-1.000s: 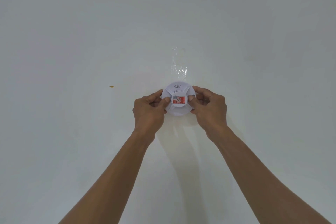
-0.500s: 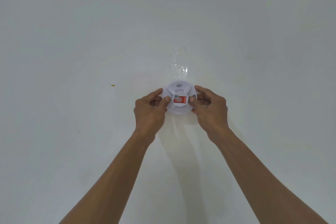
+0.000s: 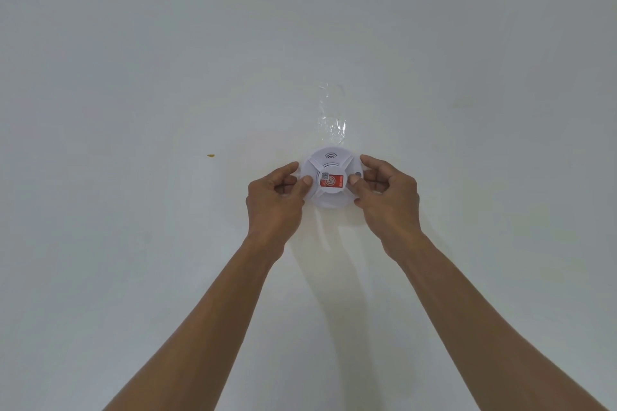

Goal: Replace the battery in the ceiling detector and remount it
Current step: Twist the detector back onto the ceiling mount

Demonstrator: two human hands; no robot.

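Observation:
A round white detector (image 3: 330, 160) with a red label in its middle sits against the plain white ceiling (image 3: 167, 60). My left hand (image 3: 273, 200) grips its left edge, thumb on the face and fingers curled round the rim. My right hand (image 3: 389, 197) grips the right edge the same way. Both arms reach up from the bottom of the view. The detector's back and its mount are hidden.
A strip of clear, crinkled tape (image 3: 330, 113) is stuck to the ceiling just beyond the detector. A small yellowish speck (image 3: 210, 155) marks the ceiling to the left.
The detector and both hands have stayed almost in place. The red label looks turned a little, with the detector slightly rotated between my hands.

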